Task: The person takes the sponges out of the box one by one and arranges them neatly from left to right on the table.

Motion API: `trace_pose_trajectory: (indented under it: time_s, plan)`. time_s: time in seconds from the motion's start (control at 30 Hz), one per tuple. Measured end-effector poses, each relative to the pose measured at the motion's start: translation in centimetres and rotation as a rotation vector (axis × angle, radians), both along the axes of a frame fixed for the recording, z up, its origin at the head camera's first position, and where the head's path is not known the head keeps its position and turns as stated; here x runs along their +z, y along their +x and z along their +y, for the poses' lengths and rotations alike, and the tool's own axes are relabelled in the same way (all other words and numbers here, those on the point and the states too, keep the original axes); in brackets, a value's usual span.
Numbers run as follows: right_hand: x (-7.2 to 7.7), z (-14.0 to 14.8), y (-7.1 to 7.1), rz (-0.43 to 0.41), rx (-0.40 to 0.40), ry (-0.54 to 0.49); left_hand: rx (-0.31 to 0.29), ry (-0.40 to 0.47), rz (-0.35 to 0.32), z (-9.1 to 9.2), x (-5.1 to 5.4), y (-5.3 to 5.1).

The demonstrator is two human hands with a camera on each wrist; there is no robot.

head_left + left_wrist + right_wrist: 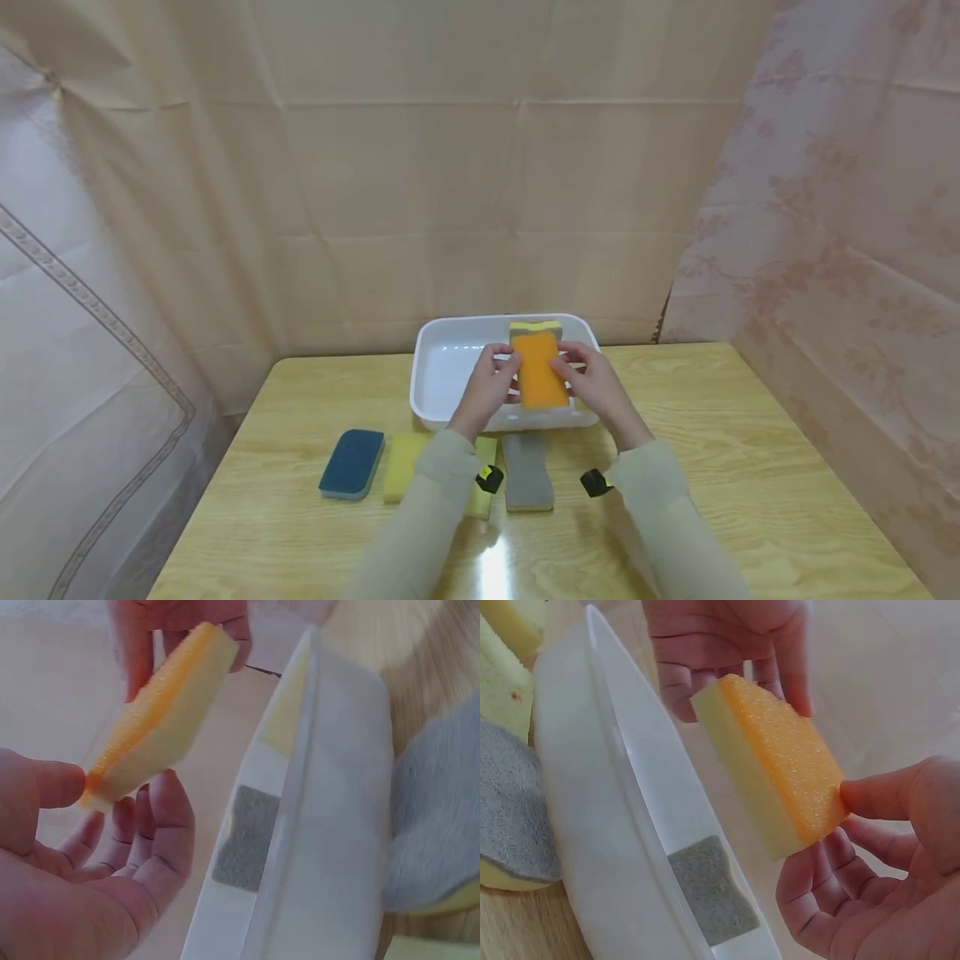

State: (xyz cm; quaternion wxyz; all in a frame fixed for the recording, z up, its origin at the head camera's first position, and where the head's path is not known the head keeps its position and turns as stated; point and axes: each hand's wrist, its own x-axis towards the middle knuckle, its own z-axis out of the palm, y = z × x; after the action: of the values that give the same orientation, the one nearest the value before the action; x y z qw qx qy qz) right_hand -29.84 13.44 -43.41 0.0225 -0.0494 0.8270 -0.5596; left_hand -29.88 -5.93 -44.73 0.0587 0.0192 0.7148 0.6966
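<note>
An orange-topped sponge (542, 372) with a pale yellow underside is held between both hands above a white basin (442, 375). My left hand (487, 385) pinches its left edge, thumb on the orange face and fingers below. At the opposite edge, my right hand (596, 385) pinches it the same way. The wrist views show the sponge (784, 761) tilted, apart from the basin (330, 802). Inside the basin lies a grey-and-yellow sponge (536, 327), partly hidden behind the orange one in the head view.
On the wooden table (720, 467) before the basin lie a dark blue sponge (351, 462), a yellow sponge (403, 465), another yellow sponge (479, 498) partly behind my left sleeve, and a grey sponge (528, 473). Beige cloth (465, 183) hangs behind the table.
</note>
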Motion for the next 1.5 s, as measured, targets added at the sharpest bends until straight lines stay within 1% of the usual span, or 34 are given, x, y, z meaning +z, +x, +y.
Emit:
trace_pose_trajectory:
  time_s: [0.23, 0.5, 0.63, 0.77, 0.9, 0.97, 1.13, 1.3, 1.5]
  plan:
    - [-0.3, 0.9, 1.2, 0.025, 0.009, 0.007, 0.0, -0.004, -0.02, 0.7, -0.2, 1.3]
    - [-0.6, 1.4, 2.7, 0.035, 0.021, 0.008, -0.005, -0.017, -0.006, 1.3, -0.8, 2.8]
    - [-0.7, 1.8, 3.3, 0.045, 0.013, 0.001, -0.008, -0.023, -0.002, 1.6, -1.0, 3.3]
    - [-1.0, 2.2, 3.9, 0.051, 0.005, -0.009, -0.018, -0.021, -0.016, 2.1, -1.2, 3.6]
    - [-1.3, 2.5, 4.4, 0.037, -0.009, 0.005, -0.013, -0.018, -0.032, 2.5, -1.6, 3.9]
    - [-1.4, 2.6, 4.7, 0.024, -0.015, 0.012, -0.013, -0.019, -0.03, 2.6, -2.0, 4.1]
    - [-2.1, 3.0, 5.4, -0.003, -0.029, 0.012, -0.021, 0.0, -0.019, 2.9, -2.7, 4.8]
    - [-2.7, 3.4, 6.1, -0.028, -0.047, 0.005, -0.008, 0.012, -0.035, 3.6, -3.4, 5.4]
    - [-3.4, 3.9, 7.2, -0.034, -0.06, 0.001, 0.0, -0.015, -0.032, 4.3, -4.2, 6.3]
